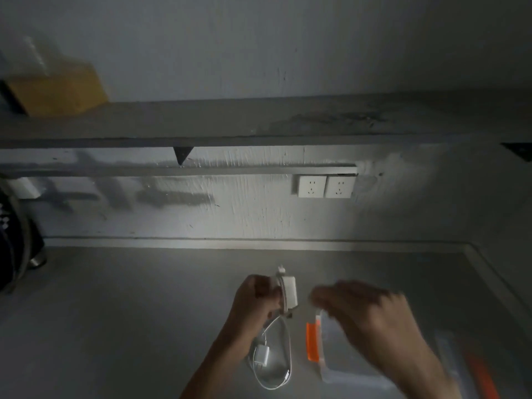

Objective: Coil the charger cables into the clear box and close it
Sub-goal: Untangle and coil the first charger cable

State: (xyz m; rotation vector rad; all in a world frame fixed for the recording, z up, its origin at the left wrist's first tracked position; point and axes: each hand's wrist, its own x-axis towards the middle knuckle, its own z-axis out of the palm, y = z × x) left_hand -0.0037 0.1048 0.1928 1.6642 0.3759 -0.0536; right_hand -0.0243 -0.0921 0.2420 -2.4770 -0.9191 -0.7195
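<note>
My left hand (254, 305) grips a white charger brick (288, 293) with cable wound around it, held above the grey table (115, 326). Below it a second white charger (263, 355) lies on the table with its cable (283, 358) in a loose loop. My right hand (371, 321) is blurred, hovering just right of the brick, fingers bent toward it; whether it pinches the cable end I cannot tell. Under that hand sits the clear box (351, 370) with an orange latch (313, 341) on its left side. A clear lid with an orange clip (480, 372) lies further right.
The wall behind the table carries two white sockets (325, 186) and a grey shelf (259, 122) with a yellow box (57, 90) at its left end. A dark round object (17, 240) stands at the table's left edge.
</note>
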